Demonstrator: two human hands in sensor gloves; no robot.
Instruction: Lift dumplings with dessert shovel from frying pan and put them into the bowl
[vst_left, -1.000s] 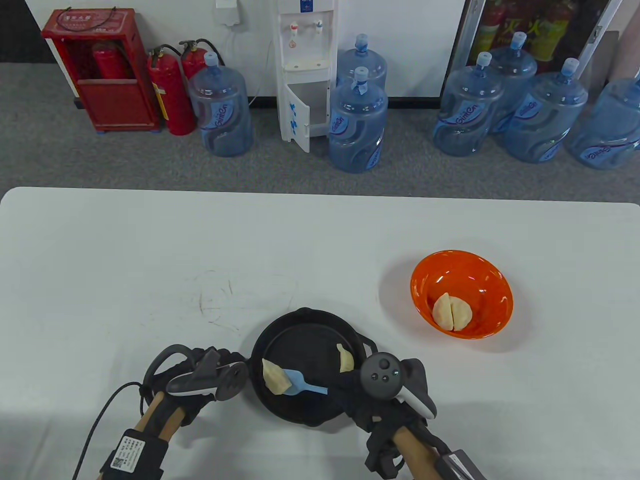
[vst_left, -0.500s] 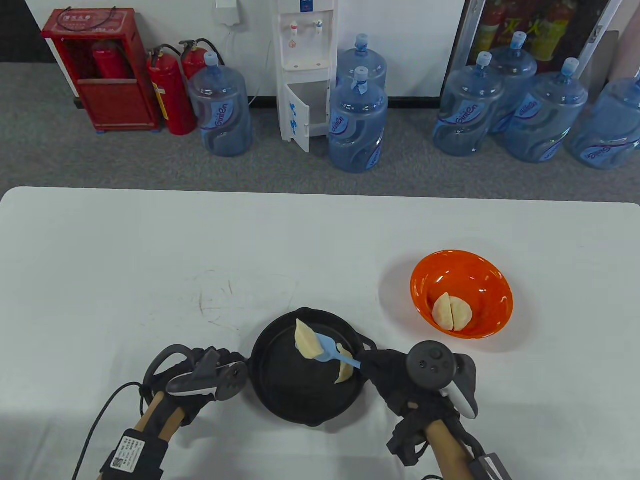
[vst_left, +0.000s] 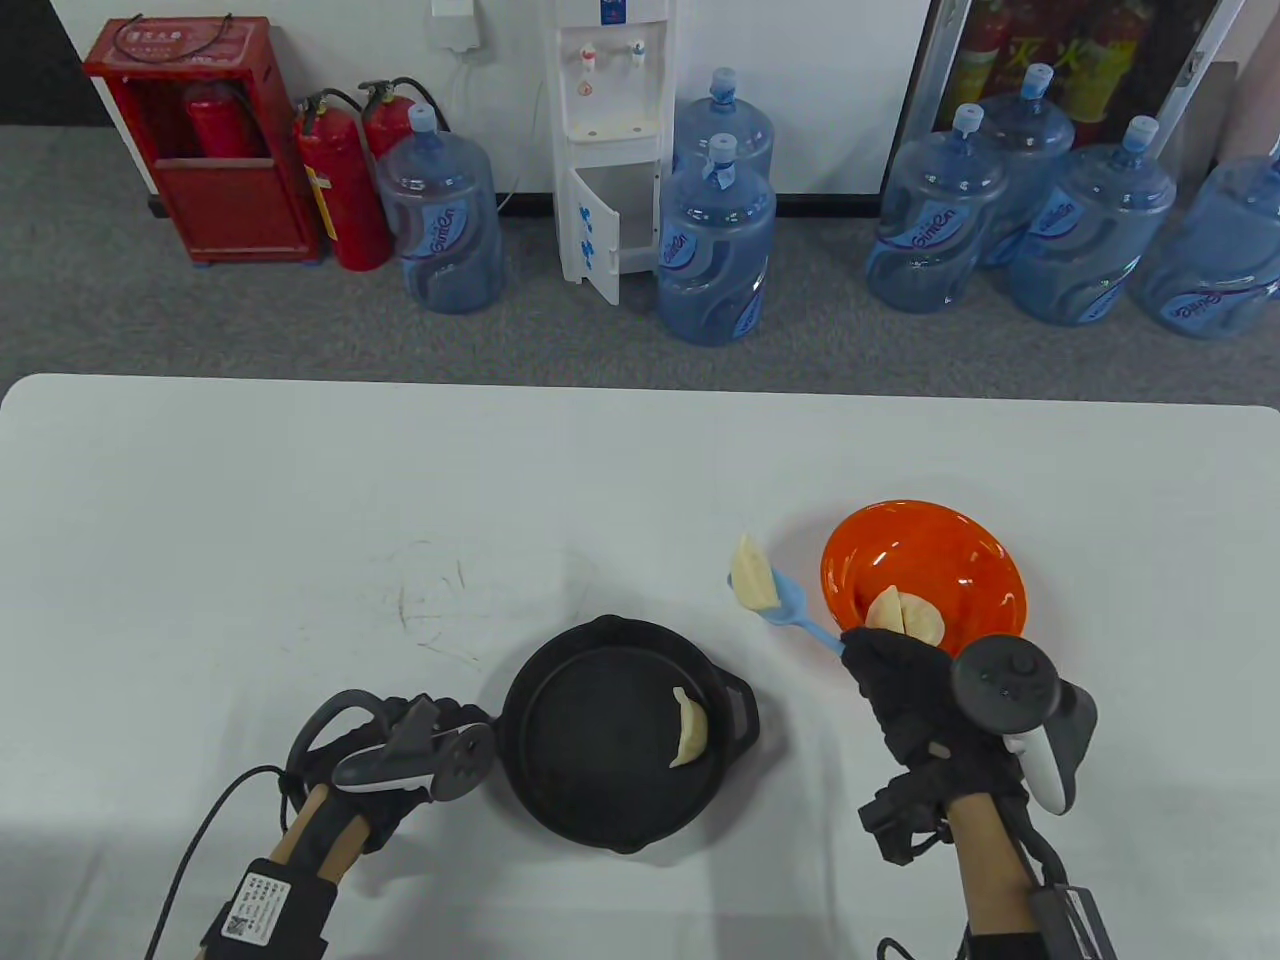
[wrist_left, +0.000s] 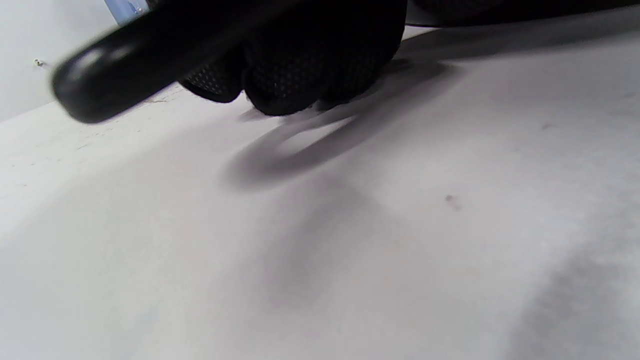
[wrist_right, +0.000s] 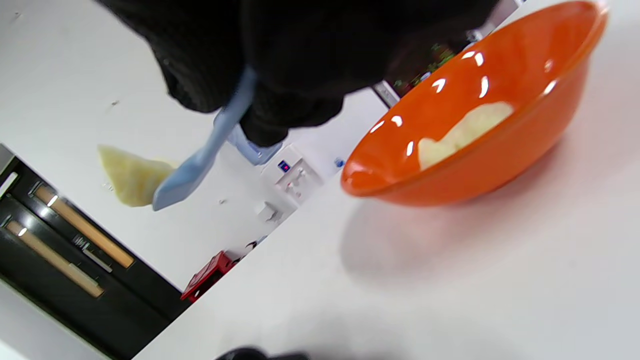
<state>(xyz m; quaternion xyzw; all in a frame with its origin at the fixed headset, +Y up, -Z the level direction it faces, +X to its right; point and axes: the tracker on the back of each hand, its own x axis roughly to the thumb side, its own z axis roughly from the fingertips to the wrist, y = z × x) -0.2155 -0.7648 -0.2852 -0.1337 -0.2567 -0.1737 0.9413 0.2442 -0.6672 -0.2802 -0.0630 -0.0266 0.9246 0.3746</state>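
the right hand (vst_left: 915, 700) grips the handle of the blue dessert shovel (vst_left: 795, 610), fingers curled round it; the right wrist view shows the handle passing between the gloved fingers (wrist_right: 280, 100). the shovel blade points far-left and carries one dumpling (vst_left: 752, 578), held in the air above the bench (vst_left: 250, 520), just left of the orange bowl (vst_left: 985, 560). the bowl stands on the bench just beyond the right hand and contains two dumplings in bowl (vst_left: 905, 618) lying side by side, touching.

the left hand (vst_left: 400, 755) rests at the near left, its fingers curled round the black pan handle (wrist_left: 145, 55), as the left wrist view shows. the black frying pan (vst_left: 560, 780) sits on the bench between the two hands, near the near edge. one remaining dumpling (vst_left: 689, 730) lies inside the pan against its right wall.

beyond the bench, on the floor, stand blue water bottles (vst_left: 715, 250), a white water dispenser (vst_left: 612, 140), and red fire extinguishers (vst_left: 340, 190).
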